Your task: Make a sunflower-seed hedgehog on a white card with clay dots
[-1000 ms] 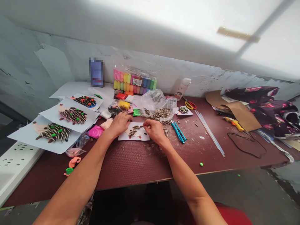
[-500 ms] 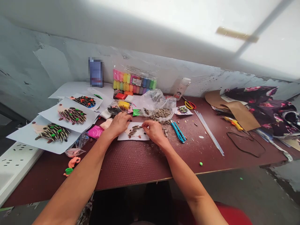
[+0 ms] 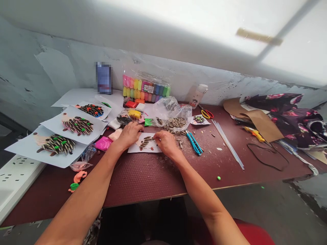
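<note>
Maroon tabletop [image 3: 153, 180], white card [image 3: 133, 149], long axis running sideways, right fingers [image 3: 158, 135] pinched over it, left fingers [image 3: 139, 128] unclear in grip.

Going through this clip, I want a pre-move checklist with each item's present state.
1. White card flat on the table: ok.
2. Left hand at the card's left side: ok.
3. Right hand holding a seed: cannot tell, its fingertips hide any.
4. Loose striped seeds near the right hand: ok, piled at the clear bag.
5. Blue tool off the card: ok, it lies right of the right hand.
6. Tabletop free of scraps: not ok, bits lie scattered to the right.
</note>
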Action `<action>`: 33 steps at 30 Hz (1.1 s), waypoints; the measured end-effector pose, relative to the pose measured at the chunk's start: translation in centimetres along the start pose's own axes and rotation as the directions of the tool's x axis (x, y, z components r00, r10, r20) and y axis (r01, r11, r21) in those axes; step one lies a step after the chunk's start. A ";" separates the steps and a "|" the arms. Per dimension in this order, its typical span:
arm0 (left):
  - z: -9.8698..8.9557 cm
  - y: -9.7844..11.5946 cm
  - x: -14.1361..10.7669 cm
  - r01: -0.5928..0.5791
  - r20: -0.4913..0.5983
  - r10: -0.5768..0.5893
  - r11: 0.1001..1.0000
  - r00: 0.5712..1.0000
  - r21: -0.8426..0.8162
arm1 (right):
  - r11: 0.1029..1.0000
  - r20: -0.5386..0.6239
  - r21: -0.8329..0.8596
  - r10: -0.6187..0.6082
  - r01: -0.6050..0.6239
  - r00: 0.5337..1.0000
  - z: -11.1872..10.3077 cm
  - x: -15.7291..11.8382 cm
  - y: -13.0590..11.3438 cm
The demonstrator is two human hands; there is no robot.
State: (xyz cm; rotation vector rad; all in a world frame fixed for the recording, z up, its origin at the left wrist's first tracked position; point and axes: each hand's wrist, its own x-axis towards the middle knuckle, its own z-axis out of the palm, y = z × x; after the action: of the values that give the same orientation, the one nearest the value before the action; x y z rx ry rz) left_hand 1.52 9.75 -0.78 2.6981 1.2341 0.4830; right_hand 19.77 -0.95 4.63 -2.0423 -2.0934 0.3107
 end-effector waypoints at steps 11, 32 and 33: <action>0.0 0.0 0.0 0.008 0.006 -0.008 1.000 1.000 0.016 | 1.000 0.002 -0.011 0.000 0.000 1.000 -0.2 -0.2 0.0; 0.1 0.1 0.0 -0.010 -0.018 0.010 1.000 1.000 0.018 | 0.973 -0.226 -0.125 0.163 -0.194 0.961 0.0 1.7 4.4; 0.1 0.1 0.0 -0.008 -0.016 0.008 1.000 1.000 0.018 | 0.972 -0.223 -0.131 0.163 -0.195 0.961 0.0 1.8 4.4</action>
State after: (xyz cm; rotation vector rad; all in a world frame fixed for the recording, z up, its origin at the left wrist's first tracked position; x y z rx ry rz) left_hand 1.63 9.65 -0.84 2.7202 1.2377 0.4977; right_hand 23.97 1.00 3.31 -2.2462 -1.8612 -0.0414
